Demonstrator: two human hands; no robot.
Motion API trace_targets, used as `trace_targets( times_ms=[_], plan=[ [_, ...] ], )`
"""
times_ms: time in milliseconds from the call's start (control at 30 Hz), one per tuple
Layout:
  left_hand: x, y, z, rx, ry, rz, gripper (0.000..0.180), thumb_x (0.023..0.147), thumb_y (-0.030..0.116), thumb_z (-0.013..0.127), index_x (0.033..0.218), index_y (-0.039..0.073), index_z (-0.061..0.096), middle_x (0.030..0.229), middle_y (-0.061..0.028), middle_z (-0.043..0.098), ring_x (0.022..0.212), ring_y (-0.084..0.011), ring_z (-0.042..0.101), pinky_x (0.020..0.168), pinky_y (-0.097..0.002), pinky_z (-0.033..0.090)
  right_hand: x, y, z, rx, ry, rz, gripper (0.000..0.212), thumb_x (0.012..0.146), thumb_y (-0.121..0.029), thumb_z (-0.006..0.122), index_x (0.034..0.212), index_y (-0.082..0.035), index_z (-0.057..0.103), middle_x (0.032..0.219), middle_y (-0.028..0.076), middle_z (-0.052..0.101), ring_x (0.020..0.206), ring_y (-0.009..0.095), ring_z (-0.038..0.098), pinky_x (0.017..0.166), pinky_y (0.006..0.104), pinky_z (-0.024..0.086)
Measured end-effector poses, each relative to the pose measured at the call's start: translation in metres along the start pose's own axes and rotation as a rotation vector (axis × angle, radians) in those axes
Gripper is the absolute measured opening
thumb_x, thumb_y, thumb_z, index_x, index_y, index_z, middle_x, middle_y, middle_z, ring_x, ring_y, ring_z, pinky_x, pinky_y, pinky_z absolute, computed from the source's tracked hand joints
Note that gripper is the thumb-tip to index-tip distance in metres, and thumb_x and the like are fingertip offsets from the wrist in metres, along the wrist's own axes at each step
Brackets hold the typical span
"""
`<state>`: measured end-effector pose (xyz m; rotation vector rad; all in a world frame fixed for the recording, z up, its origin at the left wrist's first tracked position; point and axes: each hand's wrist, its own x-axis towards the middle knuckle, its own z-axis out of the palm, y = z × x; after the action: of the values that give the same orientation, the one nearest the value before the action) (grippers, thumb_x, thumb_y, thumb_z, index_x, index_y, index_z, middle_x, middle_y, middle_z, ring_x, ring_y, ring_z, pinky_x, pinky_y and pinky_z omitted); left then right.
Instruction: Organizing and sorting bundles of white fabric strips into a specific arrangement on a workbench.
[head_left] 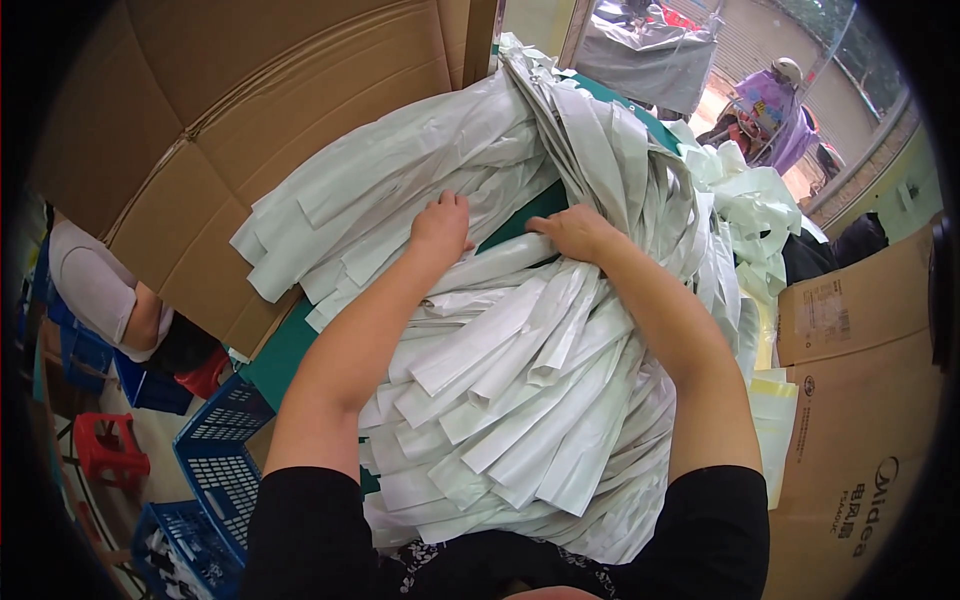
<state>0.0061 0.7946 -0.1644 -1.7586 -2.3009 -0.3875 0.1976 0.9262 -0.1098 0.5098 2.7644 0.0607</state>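
Observation:
Long white folded strips (500, 360) of thin sheet material, fabric or plastic, cover a green-topped table (520, 215) in overlapping layers. Their far ends are bunched together at the top. My left hand (443, 228) lies at the edge of the upper-left fan of strips (390, 160), with its fingers curled in on them. Across a gap of bare green, my right hand (580, 234) is closed over the end of a single strip (500, 262), thumb and fingers pointing left. The undersides of both hands are hidden.
Tall cardboard (270, 120) walls the far left, and a large carton (860, 400) stands right. Pale crumpled sheets (750, 210) lie beside the pile. Blue crates (215, 460) and a red stool (110, 450) are at lower left, near a seated person (95, 290).

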Motion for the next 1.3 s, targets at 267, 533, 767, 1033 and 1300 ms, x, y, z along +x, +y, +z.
trace_targets(
  times_ms=[267, 533, 767, 1033, 1300],
  plan=[
    [0.003, 0.060, -0.004, -0.258, -0.283, 0.109, 0.022, 0.071, 0.019, 0.064, 0.090, 0.007, 0.061, 0.083, -0.0171, 0.065, 0.081, -0.0345, 0.063, 0.069, -0.0473, 0.051, -0.007, 0.007, 0.013, 0.115, 0.365, -0.049, 0.064, 0.079, -0.002, 0.050, 0.137, -0.025, 0.040, 0.110, 0.011, 0.053, 0.101, 0.028, 0.058, 0.077, 0.0390, 0.050],
    [-0.005, 0.002, -0.033, -0.067, -0.475, 0.134, 0.033, 0.088, 0.035, 0.059, 0.090, 0.002, 0.062, 0.086, -0.0196, 0.065, 0.085, -0.0379, 0.062, 0.074, -0.0481, 0.049, 0.019, 0.022, 0.032, -0.078, 0.103, -0.256, 0.012, 0.075, -0.016, 0.058, 0.078, -0.015, 0.070, 0.087, 0.008, 0.067, 0.087, 0.030, 0.062, 0.074, 0.0412, 0.050],
    [-0.010, 0.020, -0.052, -0.143, -0.993, 0.099, 0.037, 0.087, 0.035, 0.061, 0.099, 0.000, 0.064, 0.095, -0.0216, 0.066, 0.091, -0.0373, 0.063, 0.077, -0.0463, 0.050, 0.008, 0.015, 0.016, 0.091, 0.006, -0.141, 0.010, 0.070, -0.016, 0.060, 0.076, -0.015, 0.069, 0.074, 0.009, 0.066, 0.075, 0.031, 0.064, 0.067, 0.0423, 0.050],
    [0.060, 0.053, 0.083, -0.178, 0.105, -0.054, 0.034, 0.086, 0.032, 0.060, 0.098, 0.000, 0.065, 0.107, -0.0142, 0.061, 0.109, -0.0324, 0.054, 0.090, -0.0409, 0.045, 0.009, 0.008, 0.023, 0.089, -0.038, 0.010, 0.018, 0.076, -0.021, 0.058, 0.090, -0.017, 0.067, 0.085, 0.010, 0.068, 0.084, 0.030, 0.065, 0.071, 0.0417, 0.050],
    [0.035, 0.074, 0.083, -0.424, -0.362, 0.286, 0.041, 0.091, 0.036, 0.046, 0.102, 0.001, 0.064, 0.102, -0.0207, 0.064, 0.093, -0.0351, 0.064, 0.079, -0.0492, 0.049, 0.019, 0.008, 0.039, 0.290, 0.478, 0.020, 0.026, 0.078, -0.009, 0.052, 0.101, -0.012, 0.063, 0.093, 0.012, 0.067, 0.089, 0.032, 0.064, 0.080, 0.0430, 0.049]
  ],
)
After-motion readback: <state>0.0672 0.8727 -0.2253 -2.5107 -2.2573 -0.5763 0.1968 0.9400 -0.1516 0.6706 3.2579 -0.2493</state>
